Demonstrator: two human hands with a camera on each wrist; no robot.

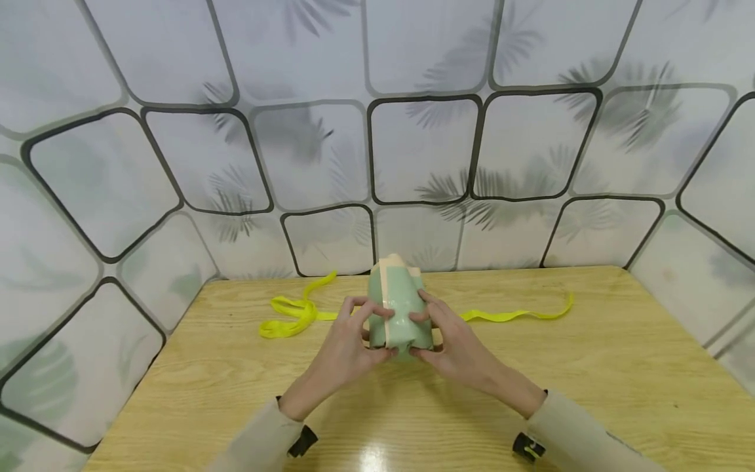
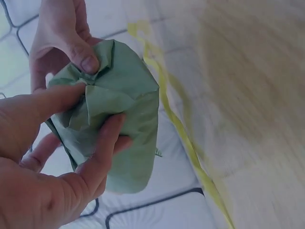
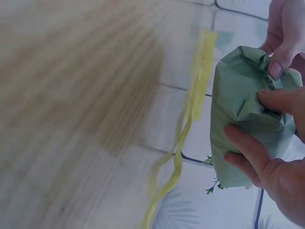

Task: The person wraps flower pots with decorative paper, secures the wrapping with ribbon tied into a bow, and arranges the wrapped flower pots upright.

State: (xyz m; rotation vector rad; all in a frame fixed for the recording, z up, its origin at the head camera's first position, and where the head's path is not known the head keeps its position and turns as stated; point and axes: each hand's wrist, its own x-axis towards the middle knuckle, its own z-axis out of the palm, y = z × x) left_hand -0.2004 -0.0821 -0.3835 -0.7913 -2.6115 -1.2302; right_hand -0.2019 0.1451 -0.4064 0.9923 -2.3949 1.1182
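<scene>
Parcel, head view: a glossy pale-green paper parcel [image 1: 402, 295] with cream edging was over the wooden table [image 1: 206, 367], its long axis front to back, cream end farther off.
Ribbon, head view: bright-yellow flat ribbon [image 1: 305, 316] showed either side.
Left hand, left wrist view: the left hand [image 2: 57, 191] pinched creased folds.
Right hand, right wrist view: the right hand [image 3: 279, 174] pinched likewise.

Green wrapped package [image 1: 404, 292], cream-edged, near end crumpled, between left hand [image 1: 349, 342] and right hand [image 1: 457, 339].

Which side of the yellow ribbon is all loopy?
The left part, beside the left hand: it lies in loops, while the right part runs out in one wavy strand.
</scene>
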